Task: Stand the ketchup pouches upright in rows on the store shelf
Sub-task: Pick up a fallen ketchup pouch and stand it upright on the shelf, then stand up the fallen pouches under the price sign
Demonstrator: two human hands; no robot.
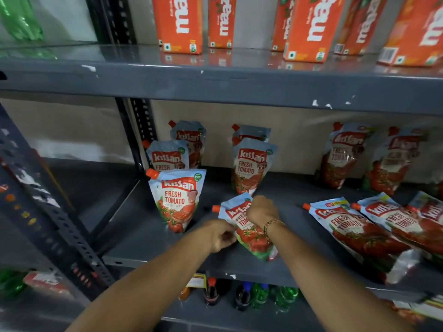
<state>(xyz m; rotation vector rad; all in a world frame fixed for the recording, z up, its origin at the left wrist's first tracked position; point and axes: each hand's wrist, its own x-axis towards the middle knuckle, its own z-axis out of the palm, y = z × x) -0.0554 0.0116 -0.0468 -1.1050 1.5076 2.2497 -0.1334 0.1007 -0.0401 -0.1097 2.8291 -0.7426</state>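
At centre frame, both hands grip one ketchup pouch, tilted on the grey shelf. The left hand pinches its left edge with closed fingers; the right hand clasps its upper right corner. Upright pouches stand in rows behind, at centre left. More pouches lie flat at lower right.

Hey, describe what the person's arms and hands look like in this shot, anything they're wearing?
Both forearms are bare, with no sleeves showing anywhere in the frame and no gloves on either hand. The right hand has a thin gold-coloured chain bracelet at the wrist. The left hand shows no bracelet or watch. Rings cannot be made out.
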